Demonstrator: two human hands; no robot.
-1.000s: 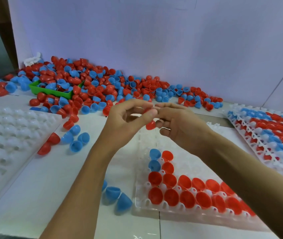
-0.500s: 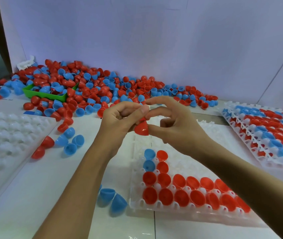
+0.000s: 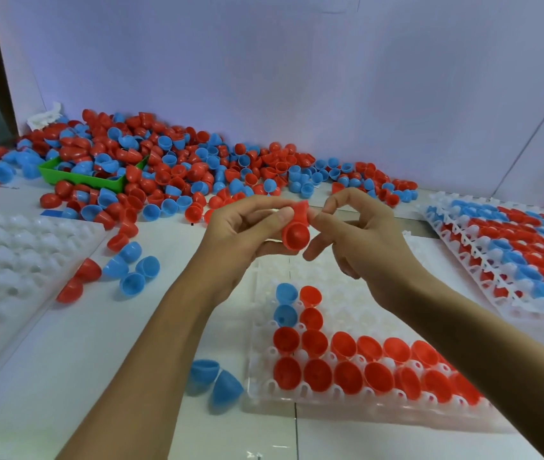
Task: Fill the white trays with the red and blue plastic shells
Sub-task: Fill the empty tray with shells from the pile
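Both hands meet above the half-filled white tray (image 3: 340, 303) w/ a red shell (image 3: 295, 235) between them. The left hand (image 3: 244, 234) pinches that shell — thumb and fingers curled round it, dome facing the camera. The right hand (image 3: 356, 240) has fingertips curled at the shell's upper rim, pinching it. In the tray: two rows of red shells along the near edge, plus two blue shells (image 3: 285, 305) at its left side. Behind the tray, against the wall — the loose pile of shells (image 3: 177, 167).
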